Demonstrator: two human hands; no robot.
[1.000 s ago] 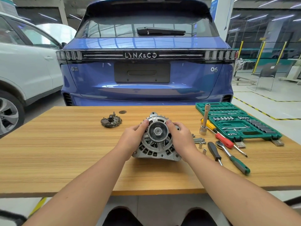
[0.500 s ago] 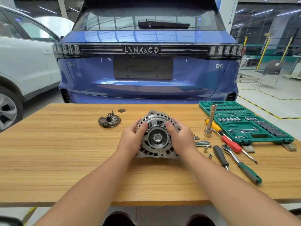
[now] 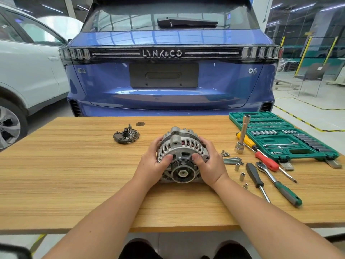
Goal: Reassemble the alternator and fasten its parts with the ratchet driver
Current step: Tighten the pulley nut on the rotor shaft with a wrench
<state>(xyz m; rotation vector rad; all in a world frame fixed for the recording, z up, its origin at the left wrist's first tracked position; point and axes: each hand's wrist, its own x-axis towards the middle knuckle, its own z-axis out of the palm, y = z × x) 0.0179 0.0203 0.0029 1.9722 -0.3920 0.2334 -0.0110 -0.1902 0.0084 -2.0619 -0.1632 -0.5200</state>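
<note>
The silver alternator rests on the wooden table, tipped so its black pulley faces me. My left hand grips its left side and my right hand grips its right side, thumbs on the front next to the pulley. A dark rectifier part lies apart at the back left. The green-handled ratchet driver lies to the right. Long bolts and small sockets lie between the alternator and the tools.
An open green socket case sits at the table's right. A tall extension socket stands upright beside it. A black-handled screwdriver and a red and yellow one lie nearby. A blue car stands behind the table.
Both hands have tilted the alternator toward me, from pulley face pointing up to pulley facing me. The camera has come closer.
</note>
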